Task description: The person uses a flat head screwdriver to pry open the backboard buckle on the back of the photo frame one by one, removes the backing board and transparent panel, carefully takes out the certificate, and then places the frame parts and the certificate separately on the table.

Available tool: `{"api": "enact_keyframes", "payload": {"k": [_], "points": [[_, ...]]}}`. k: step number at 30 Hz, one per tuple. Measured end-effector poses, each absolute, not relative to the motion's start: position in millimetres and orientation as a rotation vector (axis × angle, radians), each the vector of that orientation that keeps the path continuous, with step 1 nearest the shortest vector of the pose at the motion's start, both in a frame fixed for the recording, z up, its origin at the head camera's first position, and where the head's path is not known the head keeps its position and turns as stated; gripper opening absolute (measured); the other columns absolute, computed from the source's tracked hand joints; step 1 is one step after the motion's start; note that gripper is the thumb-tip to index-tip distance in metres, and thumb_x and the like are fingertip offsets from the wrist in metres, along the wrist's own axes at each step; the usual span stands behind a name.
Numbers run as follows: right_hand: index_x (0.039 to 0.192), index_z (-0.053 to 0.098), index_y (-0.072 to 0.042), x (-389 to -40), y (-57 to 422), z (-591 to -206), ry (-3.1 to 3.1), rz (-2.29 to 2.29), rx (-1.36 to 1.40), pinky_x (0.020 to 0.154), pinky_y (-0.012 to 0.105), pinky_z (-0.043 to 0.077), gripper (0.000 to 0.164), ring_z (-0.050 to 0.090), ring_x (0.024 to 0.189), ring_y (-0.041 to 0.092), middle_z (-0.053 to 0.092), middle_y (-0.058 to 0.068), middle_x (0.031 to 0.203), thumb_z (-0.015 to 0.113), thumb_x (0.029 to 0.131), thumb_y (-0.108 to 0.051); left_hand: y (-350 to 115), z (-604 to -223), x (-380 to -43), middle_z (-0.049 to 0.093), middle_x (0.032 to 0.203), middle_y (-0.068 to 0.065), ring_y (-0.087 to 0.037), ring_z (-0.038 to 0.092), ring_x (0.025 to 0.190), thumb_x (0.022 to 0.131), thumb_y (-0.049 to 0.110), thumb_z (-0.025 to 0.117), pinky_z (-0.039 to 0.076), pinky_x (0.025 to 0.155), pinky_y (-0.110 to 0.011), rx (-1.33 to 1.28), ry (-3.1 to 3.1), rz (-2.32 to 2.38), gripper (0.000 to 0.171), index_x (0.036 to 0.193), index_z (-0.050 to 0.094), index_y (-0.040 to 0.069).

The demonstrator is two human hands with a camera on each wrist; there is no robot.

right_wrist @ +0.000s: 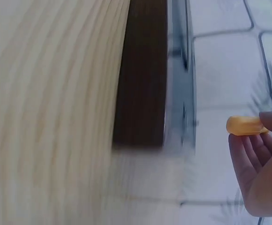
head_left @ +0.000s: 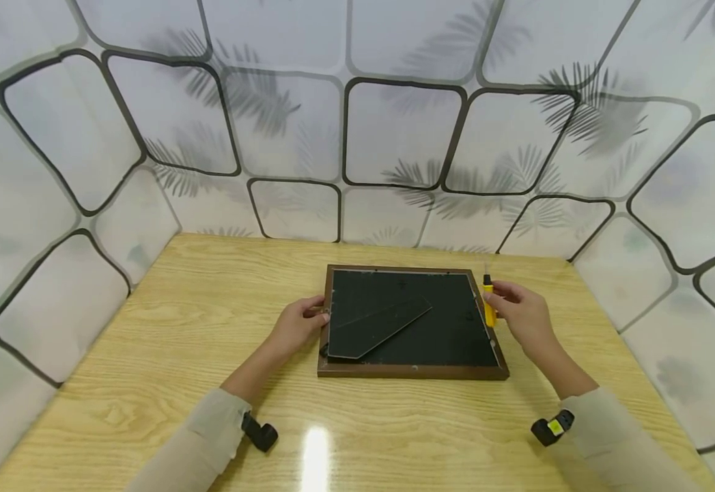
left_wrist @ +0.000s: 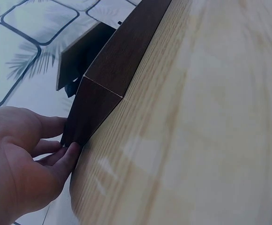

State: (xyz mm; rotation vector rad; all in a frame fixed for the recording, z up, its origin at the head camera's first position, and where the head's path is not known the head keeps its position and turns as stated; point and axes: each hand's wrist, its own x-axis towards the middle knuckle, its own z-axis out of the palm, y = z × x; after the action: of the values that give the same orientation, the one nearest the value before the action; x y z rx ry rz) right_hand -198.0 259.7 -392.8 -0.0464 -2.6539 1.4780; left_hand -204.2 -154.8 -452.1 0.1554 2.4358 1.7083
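A picture frame (head_left: pixel 394 371) with a brown wooden border lies back side up on the table. Its black backing board (head_left: pixel 449 335) faces up, and a black easel stand (head_left: pixel 375 328) lies angled across it. My left hand (head_left: pixel 293 328) grips the frame's left edge, thumb on top and fingers at the side in the left wrist view. By the frame's right edge, my right hand (head_left: pixel 526 318) holds a small screwdriver (head_left: pixel 489 311) by its yellow handle, with the thin shaft pointing to the far side. The same yellow handle (right_wrist: pixel 244 125) shows between thumb and fingers in the right wrist view.
The light wood table (head_left: pixel 197 307) extends around the frame on all sides. A patterned curtain (head_left: pixel 403 137) with grey outlines and leaf prints hangs behind and at both sides. Small metal tabs sit along the inner rim of the frame.
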Motion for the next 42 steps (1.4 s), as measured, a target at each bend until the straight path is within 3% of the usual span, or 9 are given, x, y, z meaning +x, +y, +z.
{"api": "enact_keyframes", "payload": {"k": [2,4,7,9,18,23,28,33,42], "points": [[0.138,0.057,0.006,-194.7,275.0,-394.7,-2.666,1.44,-0.055,0.072,0.018,0.057,0.056,0.062,0.083,-0.008,0.069,0.01,0.116,0.064,0.1,-0.035,-154.9,-452.1,-204.3,0.051,0.148,-0.019,-0.035,0.053,0.132,0.101,0.011,0.062,0.047,0.107,-0.049,0.153,2.432,1.71,0.052,0.149,0.047,0.001],[0.138,0.056,0.006,-190.4,288.8,-395.9,-2.692,1.403,-0.077,0.072,0.018,0.058,0.057,0.061,0.082,-0.009,0.069,0.01,0.116,0.063,0.1,-0.035,-154.8,-451.9,-204.4,0.051,0.148,-0.019,-0.035,0.053,0.132,0.101,0.011,0.062,0.047,0.107,-0.049,0.151,2.438,1.707,0.052,0.149,0.047,0.001],[0.139,0.054,0.007,-183.1,307.9,-397.7,-2.743,1.353,-0.112,0.072,0.02,0.059,0.058,0.06,0.081,-0.01,0.067,0.015,0.119,0.06,0.102,-0.036,-154.2,-452.2,-205.3,0.052,0.148,-0.019,-0.034,0.054,0.132,0.1,0.011,0.062,0.048,0.106,-0.049,0.149,2.454,1.696,0.051,0.149,0.048,0.001],[0.141,0.052,0.009,-177.9,320.2,-399.7,-2.784,1.307,-0.128,0.071,0.023,0.06,0.06,0.059,0.08,-0.011,0.06,0.028,0.127,0.058,0.102,-0.037,-153.7,-451.8,-205.9,0.053,0.147,-0.019,-0.035,0.055,0.131,0.101,0.011,0.062,0.048,0.106,-0.048,0.151,2.465,1.685,0.051,0.149,0.048,0.001],[0.14,0.047,0.015,-159.2,369.0,-415.8,-2.915,1.189,-0.222,0.067,0.025,0.06,0.062,0.061,0.074,-0.006,0.057,0.035,0.128,0.056,0.104,-0.034,-152.0,-451.4,-207.7,0.053,0.146,-0.019,-0.035,0.056,0.131,0.101,0.009,0.061,0.05,0.105,-0.047,0.142,2.481,1.675,0.049,0.147,0.049,0.0],[0.137,0.049,0.017,-150.0,390.3,-423.1,-3.004,1.034,-0.275,0.064,0.026,0.058,0.061,0.069,0.086,0.019,0.055,0.039,0.13,0.055,0.104,-0.034,-151.9,-450.9,-206.6,0.052,0.147,-0.021,-0.036,0.055,0.131,0.101,0.009,0.06,0.049,0.105,-0.048,0.154,2.475,1.67,0.05,0.148,0.048,-0.001],[0.133,0.053,0.017,-145.5,406.1,-424.9,-3.093,0.871,-0.305,0.07,0.038,0.057,0.063,0.064,0.101,0.044,0.056,0.039,0.128,0.054,0.103,-0.039,-152.8,-450.9,-206.2,0.051,0.148,-0.02,-0.035,0.054,0.133,0.102,0.009,0.059,0.049,0.106,-0.048,0.164,2.452,1.688,0.05,0.149,0.046,0.0],[0.128,0.057,0.017,-146.0,417.7,-423.2,-3.154,0.792,-0.335,0.08,0.053,0.052,0.062,0.06,0.102,0.048,0.06,0.037,0.122,0.055,0.102,-0.04,-153.8,-450.3,-205.5,0.051,0.149,-0.019,-0.035,0.054,0.133,0.102,0.01,0.058,0.048,0.107,-0.048,0.17,2.442,1.696,0.051,0.15,0.045,0.0],[0.125,0.059,0.015,-146.2,423.8,-427.4,-3.18,0.707,-0.379,0.078,0.054,0.051,0.062,0.06,0.1,0.048,0.061,0.037,0.121,0.06,0.099,-0.041,-152.2,-450.7,-205.4,0.053,0.147,-0.019,-0.034,0.056,0.131,0.102,0.011,0.06,0.049,0.106,-0.048,0.162,2.43,1.702,0.051,0.15,0.046,0.001]]}}
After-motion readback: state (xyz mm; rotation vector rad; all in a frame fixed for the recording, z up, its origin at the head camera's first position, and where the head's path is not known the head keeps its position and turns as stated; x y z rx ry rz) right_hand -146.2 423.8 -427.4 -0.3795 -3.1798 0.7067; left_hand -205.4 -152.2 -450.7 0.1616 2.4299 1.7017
